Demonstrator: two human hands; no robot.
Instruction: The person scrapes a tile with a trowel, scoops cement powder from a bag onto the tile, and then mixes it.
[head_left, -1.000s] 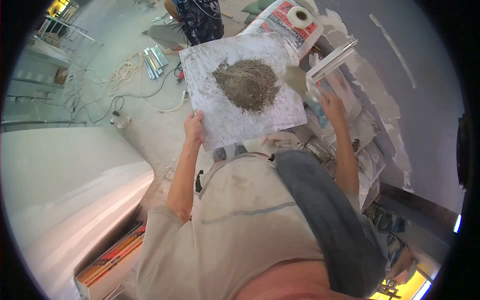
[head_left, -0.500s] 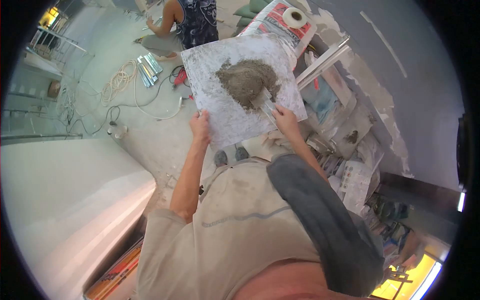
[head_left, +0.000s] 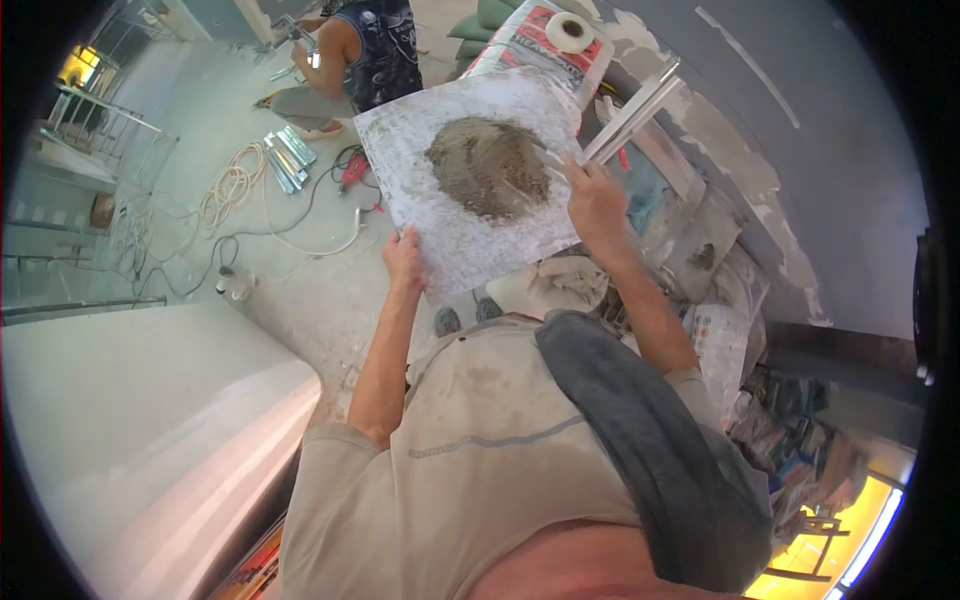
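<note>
Left hand: the left hand (head_left: 403, 262) grips the near left edge of the board (head_left: 450, 235), fingers curled under it and thumb on top, holding the board up at a tilt in front of the chest.
Right hand: the right hand (head_left: 596, 203) is at the right edge of the board, fingers closed around the handle of a trowel (head_left: 545, 170); the blade lies against the right side of the mortar.
Mortar: the mortar (head_left: 487, 167), a flattened grey-brown heap, sits on the upper middle of the board, with bare, smeared surface all round it.
Board: square, pale and mottled with dried smears, held well above the floor (head_left: 320, 290).
Behind the board: a printed sack (head_left: 535, 45) with a roll of tape (head_left: 569, 32) on top, and a metal profile (head_left: 640, 110) leaning just right of the trowel.
Wall: a grey wall (head_left: 820, 160) with pale patches of filler runs along the right.
Floor: cables (head_left: 235, 185) and metal pieces (head_left: 285, 155) lie spread to the left, near another person (head_left: 375, 50) crouching at the top.
Shoulder: a grey cloth (head_left: 640, 440) hangs over the right shoulder.
</note>
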